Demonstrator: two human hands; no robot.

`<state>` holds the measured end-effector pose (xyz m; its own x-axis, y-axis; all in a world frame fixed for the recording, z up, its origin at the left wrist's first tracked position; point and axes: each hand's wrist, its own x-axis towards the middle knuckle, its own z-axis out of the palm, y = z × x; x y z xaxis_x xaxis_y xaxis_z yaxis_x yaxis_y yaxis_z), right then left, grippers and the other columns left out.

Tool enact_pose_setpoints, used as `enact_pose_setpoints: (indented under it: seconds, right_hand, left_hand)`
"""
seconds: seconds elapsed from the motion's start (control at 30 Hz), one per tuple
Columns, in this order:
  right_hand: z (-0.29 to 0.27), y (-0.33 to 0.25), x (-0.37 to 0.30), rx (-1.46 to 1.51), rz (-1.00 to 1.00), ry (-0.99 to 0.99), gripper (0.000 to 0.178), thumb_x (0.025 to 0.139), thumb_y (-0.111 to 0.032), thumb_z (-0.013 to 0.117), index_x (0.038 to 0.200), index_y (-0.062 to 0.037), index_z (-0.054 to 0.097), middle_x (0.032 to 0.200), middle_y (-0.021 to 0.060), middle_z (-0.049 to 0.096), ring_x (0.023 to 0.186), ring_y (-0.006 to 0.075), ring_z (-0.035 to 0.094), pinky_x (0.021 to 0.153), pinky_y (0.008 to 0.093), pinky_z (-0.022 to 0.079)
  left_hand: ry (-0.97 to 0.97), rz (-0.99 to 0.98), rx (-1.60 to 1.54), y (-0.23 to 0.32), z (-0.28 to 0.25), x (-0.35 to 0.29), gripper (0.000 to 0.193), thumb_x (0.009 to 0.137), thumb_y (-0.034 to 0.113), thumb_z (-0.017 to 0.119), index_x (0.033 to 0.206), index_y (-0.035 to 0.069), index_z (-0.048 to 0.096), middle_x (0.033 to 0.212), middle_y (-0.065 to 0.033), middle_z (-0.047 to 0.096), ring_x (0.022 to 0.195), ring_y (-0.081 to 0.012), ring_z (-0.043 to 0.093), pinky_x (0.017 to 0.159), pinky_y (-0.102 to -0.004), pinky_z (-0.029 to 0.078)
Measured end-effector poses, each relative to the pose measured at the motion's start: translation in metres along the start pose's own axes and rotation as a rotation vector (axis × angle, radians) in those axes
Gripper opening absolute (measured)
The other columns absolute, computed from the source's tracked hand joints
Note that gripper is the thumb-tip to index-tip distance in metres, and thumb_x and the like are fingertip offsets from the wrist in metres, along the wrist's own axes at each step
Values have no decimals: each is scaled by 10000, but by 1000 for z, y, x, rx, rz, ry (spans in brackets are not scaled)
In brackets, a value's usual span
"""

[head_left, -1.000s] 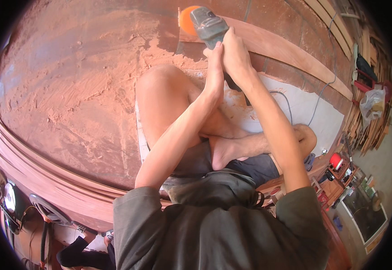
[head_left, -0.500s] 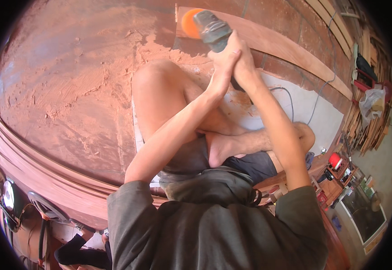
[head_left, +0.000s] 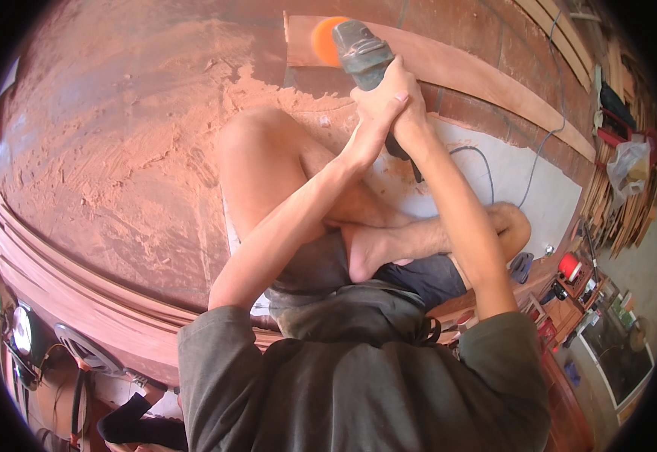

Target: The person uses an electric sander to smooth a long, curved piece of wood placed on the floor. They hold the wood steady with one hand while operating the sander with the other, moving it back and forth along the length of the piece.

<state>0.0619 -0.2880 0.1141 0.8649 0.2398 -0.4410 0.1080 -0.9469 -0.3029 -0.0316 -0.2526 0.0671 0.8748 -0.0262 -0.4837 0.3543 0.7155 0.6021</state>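
Both my hands are wrapped round a dark green angle grinder [head_left: 364, 54] in front of me. My left hand [head_left: 377, 109] and my right hand [head_left: 406, 94] overlap on its body, so the grip is partly hidden. Its orange disc [head_left: 327, 41], blurred, meets the left end of a long reddish wooden board [head_left: 456, 64]. The board lies crosswise beyond my legs, curving off to the right. A dark cord [head_left: 487, 162] trails from behind the grinder over a white sheet [head_left: 528, 177].
Reddish sawdust [head_left: 170, 154] covers the floor at left. Long planks [head_left: 79, 290] run along the lower left. Scrap wood strips [head_left: 630, 218] and a clear plastic bag [head_left: 630, 167] lie at right, near a red round object [head_left: 569, 266]. Another person's leg [head_left: 136, 422] shows at lower left.
The grinder has shifted slightly right and down along the board's left end. The view has turned a little. Both hands keep their hold.
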Motion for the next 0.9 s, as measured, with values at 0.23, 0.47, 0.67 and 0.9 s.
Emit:
enact_pose_setpoints:
  seconds: [0.23,0.47,0.67,0.9]
  right_hand:
    - [-31,39,27,41,172,130,770,682,-345,821,1211,140,543,1121,339,698,1059,437,709,938,454,572]
    - [-34,23,41,34,106,85,813,696,-330,822,1265,163,513,1168,336,689,1092,424,705,958,442,573]
    - [-16,-29,47,-31,-6,73,888,663,-307,838,1303,185,467,1137,324,695,1075,414,710,941,423,583]
    - [14,-44,54,-24,-132,75,839,678,-289,809,1279,201,487,1076,340,704,1011,422,724,881,433,597]
  left_hand:
    - [-124,-97,301,8,13,1,1028,962,693,544,1588,-54,216,1512,-232,450,1376,-336,471,1160,-458,353]
    - [-43,-82,286,0,11,8,1002,975,740,450,1607,-7,236,1554,-214,413,1383,-341,460,1163,-466,347]
    - [153,131,108,-1,5,18,874,1032,688,359,1531,-30,319,1475,-201,475,1337,-293,490,1139,-426,374]
    - [213,210,-57,8,-4,10,824,1076,599,313,1511,-100,287,1436,-246,486,1293,-297,499,1094,-386,405]
